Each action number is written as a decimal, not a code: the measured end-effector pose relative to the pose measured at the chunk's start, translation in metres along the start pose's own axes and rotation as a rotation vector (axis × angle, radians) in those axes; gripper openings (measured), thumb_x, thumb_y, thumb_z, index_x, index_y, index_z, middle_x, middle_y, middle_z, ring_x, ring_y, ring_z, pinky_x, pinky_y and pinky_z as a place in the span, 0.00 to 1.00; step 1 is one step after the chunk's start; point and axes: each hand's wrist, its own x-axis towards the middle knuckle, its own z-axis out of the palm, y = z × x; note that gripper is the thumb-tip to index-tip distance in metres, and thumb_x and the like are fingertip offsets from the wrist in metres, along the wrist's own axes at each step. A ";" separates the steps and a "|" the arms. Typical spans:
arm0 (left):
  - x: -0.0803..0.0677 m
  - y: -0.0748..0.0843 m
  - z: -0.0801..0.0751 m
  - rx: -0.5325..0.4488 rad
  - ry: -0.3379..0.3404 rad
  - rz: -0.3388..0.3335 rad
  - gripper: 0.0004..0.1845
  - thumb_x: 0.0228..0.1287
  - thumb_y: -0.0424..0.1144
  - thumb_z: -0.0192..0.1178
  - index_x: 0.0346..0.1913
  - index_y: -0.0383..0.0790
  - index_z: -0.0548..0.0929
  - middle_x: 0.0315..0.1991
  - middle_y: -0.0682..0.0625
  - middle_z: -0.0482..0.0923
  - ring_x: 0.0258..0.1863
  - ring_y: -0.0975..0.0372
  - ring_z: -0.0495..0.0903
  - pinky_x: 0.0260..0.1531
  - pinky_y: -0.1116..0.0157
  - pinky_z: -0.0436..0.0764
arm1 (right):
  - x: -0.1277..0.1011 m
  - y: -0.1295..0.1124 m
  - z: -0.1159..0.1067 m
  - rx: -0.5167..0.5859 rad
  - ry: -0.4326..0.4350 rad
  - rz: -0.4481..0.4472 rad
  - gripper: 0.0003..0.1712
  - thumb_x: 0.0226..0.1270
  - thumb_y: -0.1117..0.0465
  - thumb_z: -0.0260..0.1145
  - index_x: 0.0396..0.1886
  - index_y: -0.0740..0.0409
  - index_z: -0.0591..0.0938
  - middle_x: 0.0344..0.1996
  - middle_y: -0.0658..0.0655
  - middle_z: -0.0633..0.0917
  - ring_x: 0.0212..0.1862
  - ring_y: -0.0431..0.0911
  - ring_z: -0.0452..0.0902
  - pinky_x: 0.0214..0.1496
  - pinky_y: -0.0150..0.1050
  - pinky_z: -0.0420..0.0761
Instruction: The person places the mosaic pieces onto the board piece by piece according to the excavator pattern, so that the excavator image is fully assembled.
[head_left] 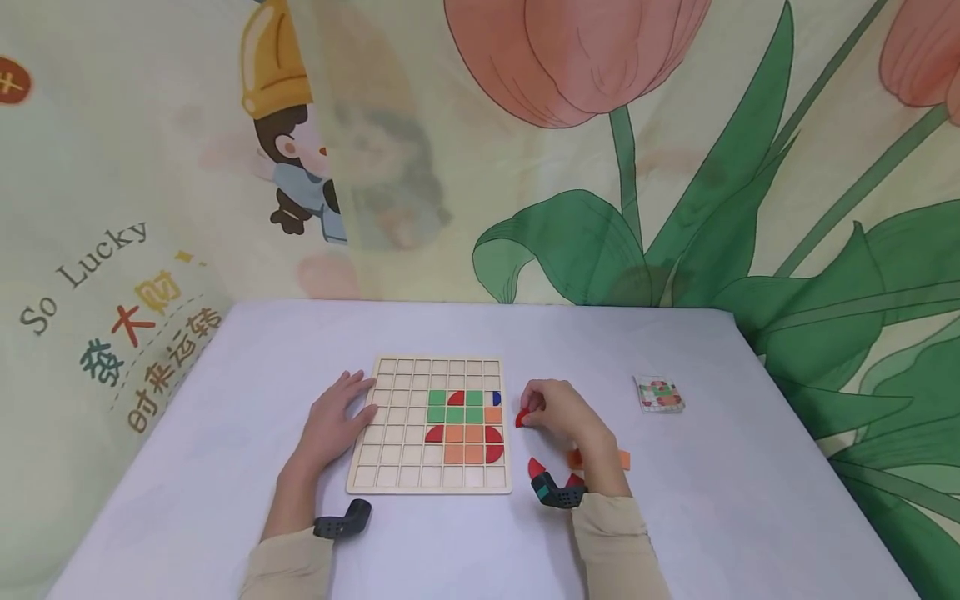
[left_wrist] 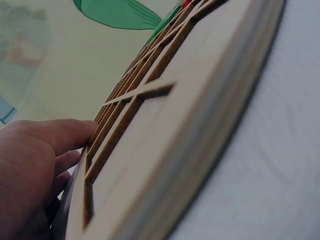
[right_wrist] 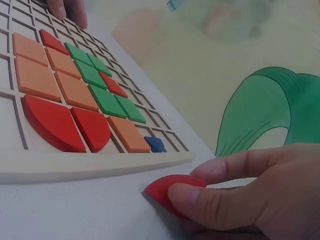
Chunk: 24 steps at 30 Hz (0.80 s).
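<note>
Pinching a red piece (right_wrist: 160, 188), the right hand (head_left: 561, 408) is sitting across the board (head_left: 431, 490) from the left hand (head_left: 333, 421), whose extended fingers are touching the board's edge.

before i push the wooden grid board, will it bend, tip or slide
The wooden grid board will probably stay stiff, since its edge looks thick. It seems more apt to slide than tip, lying flat on the white tabletop. The colored pieces would likely travel with it, as they sit in its walled cells.
</note>
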 end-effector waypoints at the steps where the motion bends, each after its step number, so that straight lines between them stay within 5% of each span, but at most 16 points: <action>1: 0.001 0.001 0.000 0.003 -0.001 -0.002 0.27 0.66 0.44 0.56 0.67 0.41 0.69 0.73 0.41 0.58 0.75 0.47 0.47 0.72 0.42 0.47 | 0.001 -0.001 0.000 0.005 0.015 -0.003 0.11 0.52 0.63 0.74 0.30 0.49 0.79 0.26 0.49 0.79 0.34 0.43 0.72 0.38 0.33 0.79; 7: 0.002 0.002 0.001 0.011 -0.004 -0.021 0.28 0.66 0.45 0.56 0.67 0.42 0.68 0.73 0.42 0.57 0.75 0.48 0.47 0.72 0.43 0.47 | 0.003 -0.019 0.006 0.052 0.047 -0.068 0.06 0.58 0.63 0.70 0.34 0.48 0.83 0.29 0.47 0.81 0.36 0.43 0.75 0.43 0.34 0.82; 17: 0.002 0.004 0.000 0.014 -0.009 -0.021 0.28 0.66 0.44 0.56 0.68 0.41 0.68 0.73 0.42 0.57 0.75 0.48 0.46 0.72 0.43 0.46 | -0.004 -0.070 0.043 0.036 -0.080 -0.339 0.09 0.61 0.63 0.68 0.41 0.50 0.87 0.34 0.45 0.86 0.36 0.35 0.78 0.42 0.26 0.81; 24: 0.002 0.004 0.000 0.023 -0.009 -0.028 0.28 0.66 0.44 0.56 0.68 0.41 0.68 0.73 0.42 0.57 0.75 0.48 0.47 0.73 0.43 0.46 | -0.005 -0.081 0.066 -0.029 -0.117 -0.411 0.07 0.61 0.64 0.68 0.37 0.49 0.87 0.32 0.44 0.87 0.33 0.33 0.75 0.37 0.22 0.77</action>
